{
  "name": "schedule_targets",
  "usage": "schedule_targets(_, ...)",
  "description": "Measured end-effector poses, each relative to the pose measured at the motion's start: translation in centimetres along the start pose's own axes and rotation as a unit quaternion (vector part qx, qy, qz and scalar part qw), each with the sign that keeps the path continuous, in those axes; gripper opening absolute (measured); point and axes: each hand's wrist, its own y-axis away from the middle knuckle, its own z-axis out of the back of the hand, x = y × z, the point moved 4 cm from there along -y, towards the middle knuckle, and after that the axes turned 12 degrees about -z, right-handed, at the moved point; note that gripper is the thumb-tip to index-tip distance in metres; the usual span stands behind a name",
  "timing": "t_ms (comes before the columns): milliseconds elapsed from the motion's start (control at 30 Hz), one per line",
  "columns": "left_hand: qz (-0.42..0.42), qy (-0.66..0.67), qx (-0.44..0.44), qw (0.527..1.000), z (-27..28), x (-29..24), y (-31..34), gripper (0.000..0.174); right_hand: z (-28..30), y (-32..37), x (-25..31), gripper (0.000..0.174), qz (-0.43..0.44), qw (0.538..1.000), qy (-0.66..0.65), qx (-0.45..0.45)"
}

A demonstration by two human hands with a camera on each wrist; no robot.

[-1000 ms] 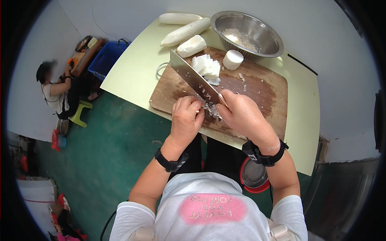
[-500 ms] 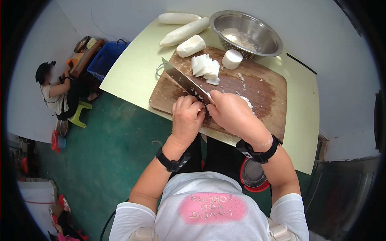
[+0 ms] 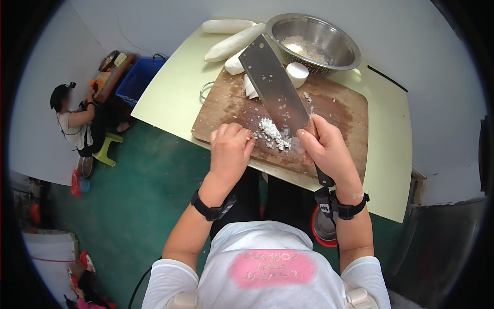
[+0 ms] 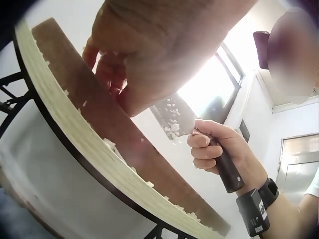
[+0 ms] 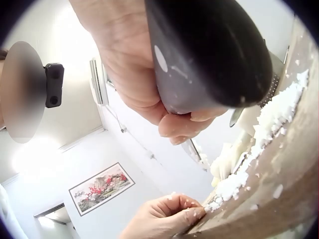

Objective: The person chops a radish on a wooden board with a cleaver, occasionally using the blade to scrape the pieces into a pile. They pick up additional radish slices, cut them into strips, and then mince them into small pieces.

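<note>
Nearest us, our left hand rests curled, holding nothing, on the cutting board against the minced radish. Our right hand is clamped on the cleaver, its blade lifted toward the far steel bowl. A misjudged chop could nick those knuckles.

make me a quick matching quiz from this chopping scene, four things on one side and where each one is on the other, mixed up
Things:
1. cleaver
2. minced radish pile
3. steel colander
4. whole white radishes

Places:
A. at the far left corner of the table, off the board
B. gripped by the right hand, white bits stuck to its blade
C. past the board's far edge, with chopped white bits inside
D. on the board, beside the left hand

Pairs: 1-B, 2-D, 3-C, 4-A
</note>
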Motion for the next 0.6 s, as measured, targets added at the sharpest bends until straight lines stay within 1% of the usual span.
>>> schedule_targets(67, -0.010, -0.013, 0.010, 1.000, -0.8, -0.4, -0.6, 0.013, 0.0, 0.0, -0.7, 0.012, -0.032, 0.995, -0.088, 0.025)
schedule_targets(100, -0.023, 0.006, 0.007, 1.000, -1.3, -0.9, -0.9, 0.011, 0.0, -0.1, -1.3, 0.012, -0.032, 0.995, -0.094, 0.023)
schedule_targets(167, -0.041, 0.024, 0.005, 0.999, -2.0, -1.1, -1.5, 0.009, 0.3, -0.5, -2.2, 0.012, 0.015, 0.989, -0.147, 0.031)
schedule_targets(233, -0.029, 0.078, -0.045, 0.996, -2.0, -0.5, -2.2, 0.011, 1.0, -0.7, -2.9, 0.012, 0.019, 0.984, -0.174, 0.028)
schedule_targets(267, -0.037, 0.059, -0.047, 0.996, -1.8, -0.2, -2.6, 0.019, 1.3, -0.7, -3.3, 0.012, 0.021, 0.979, -0.199, 0.029)
schedule_targets(300, -0.040, 0.059, -0.040, 0.997, -1.8, 0.2, -2.9, 0.019, 1.5, -0.8, -3.7, 0.012, 0.018, 0.978, -0.206, 0.026)
schedule_targets(367, -0.075, 0.040, 0.017, 0.996, -2.2, 0.5, -3.6, 0.026, 1.8, -1.2, -4.4, 0.012, 0.032, 0.970, -0.237, 0.032)
schedule_targets(433, -0.086, 0.037, 0.040, 0.995, -1.9, 0.2, -4.2, 0.027, 1.9, -1.2, -4.8, 0.011, 0.027, 0.966, -0.256, 0.026)
schedule_targets(500, -0.064, 0.049, 0.092, 0.992, -2.0, 0.2, -4.1, 0.019, 1.9, -1.3, -5.5, 0.012, 0.027, 0.962, -0.268, 0.033)
schedule_targets(533, -0.066, 0.048, 0.099, 0.992, -2.0, 0.0, -3.9, 0.019, 2.0, -1.3, -5.7, 0.012, 0.024, 0.961, -0.274, 0.030)
schedule_targets(600, -0.034, 0.066, 0.098, 0.992, -1.8, -0.1, -3.2, 0.013, 2.1, -1.3, -5.7, 0.013, 0.011, 0.960, -0.275, 0.043)
